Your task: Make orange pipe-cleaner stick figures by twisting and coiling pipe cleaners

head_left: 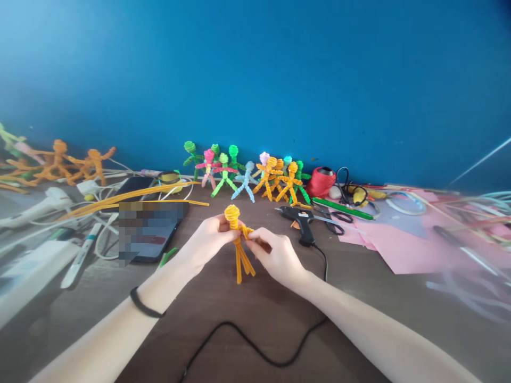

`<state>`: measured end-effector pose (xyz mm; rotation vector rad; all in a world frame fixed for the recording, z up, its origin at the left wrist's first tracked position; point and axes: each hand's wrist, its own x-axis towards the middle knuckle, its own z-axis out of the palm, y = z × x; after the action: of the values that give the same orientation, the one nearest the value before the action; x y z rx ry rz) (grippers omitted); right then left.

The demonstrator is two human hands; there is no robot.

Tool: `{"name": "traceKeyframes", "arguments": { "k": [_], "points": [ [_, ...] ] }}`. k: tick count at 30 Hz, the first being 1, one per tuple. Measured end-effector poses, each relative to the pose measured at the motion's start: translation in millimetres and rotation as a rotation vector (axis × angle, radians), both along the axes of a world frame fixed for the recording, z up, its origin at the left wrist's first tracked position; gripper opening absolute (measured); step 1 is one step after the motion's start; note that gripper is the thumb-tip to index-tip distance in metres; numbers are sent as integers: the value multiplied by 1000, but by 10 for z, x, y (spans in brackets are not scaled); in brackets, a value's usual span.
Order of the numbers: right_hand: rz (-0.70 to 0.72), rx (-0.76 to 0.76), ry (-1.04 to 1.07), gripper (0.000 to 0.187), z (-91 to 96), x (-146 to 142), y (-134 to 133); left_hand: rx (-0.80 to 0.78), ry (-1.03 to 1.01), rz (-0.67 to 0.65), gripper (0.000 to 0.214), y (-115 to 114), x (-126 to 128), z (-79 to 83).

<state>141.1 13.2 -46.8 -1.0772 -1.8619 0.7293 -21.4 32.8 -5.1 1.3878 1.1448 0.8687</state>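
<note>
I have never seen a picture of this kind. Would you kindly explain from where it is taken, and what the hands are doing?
There is no machine here: a person works with two bare hands. The single picture comes from a camera worn on the head, looking forward and down. The left hand and right hand hold a yellow-orange fuzzy figure, whose head is wound round and whose loose strands hang below. On the dark table lie a phone, a glue gun and pink paper. Small colourful figures stand near the blue wall.
</note>
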Motion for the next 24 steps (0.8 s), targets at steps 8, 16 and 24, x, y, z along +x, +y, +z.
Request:
{"name": "traceKeyframes", "arguments": {
  "k": [8, 16, 24],
  "points": [
    [-13, 259, -346, 25, -27, 30, 5, -60, 8, 58, 24, -57, 71, 81],
    [-31, 462, -529, 29, -43, 31, 4, 1, 42, 115, 14, -53, 92, 12],
    [3, 79, -89, 24, 4, 49, 76, 26, 48, 134, 21, -46, 60, 75]
  ]
}}
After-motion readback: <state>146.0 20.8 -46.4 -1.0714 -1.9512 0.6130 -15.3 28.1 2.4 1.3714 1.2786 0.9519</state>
